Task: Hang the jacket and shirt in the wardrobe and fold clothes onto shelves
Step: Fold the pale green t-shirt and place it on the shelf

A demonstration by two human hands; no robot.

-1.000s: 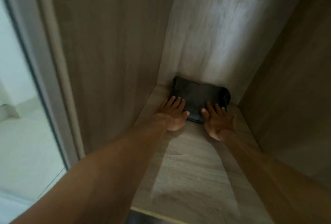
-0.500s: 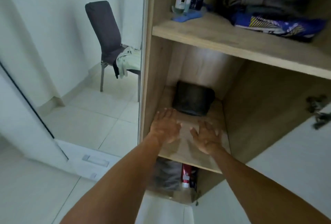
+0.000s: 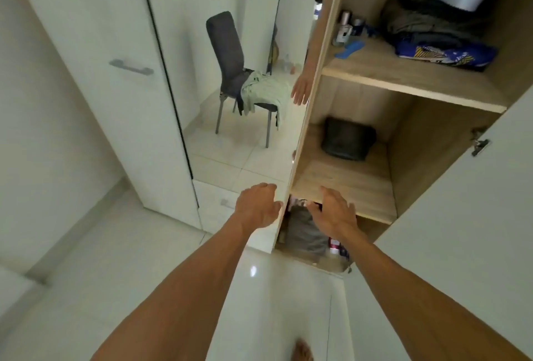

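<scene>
A folded dark garment [image 3: 347, 139] lies at the back of the middle wardrobe shelf [image 3: 343, 184]. My left hand [image 3: 256, 206] hangs empty with fingers apart, just left of the wardrobe's side panel. In front of the shelf's front edge my right hand [image 3: 334, 212] is also empty and spread. Both hands are well clear of the garment. A pale green shirt [image 3: 264, 91] is draped over the seat of a dark chair [image 3: 230, 60] across the room.
The upper shelf [image 3: 403, 79] holds bottles, a blue comb and a pile of clothes. The lowest compartment has grey fabric [image 3: 305, 233] and small containers. A mirrored door [image 3: 277, 43] is left of the wardrobe, a white open door [image 3: 461, 230] at right. Glossy white tile floor below.
Both hands let go of the folded dark garment and drew back out of the shelf. The view pulled away from inside the compartment to show the whole wardrobe and room.
</scene>
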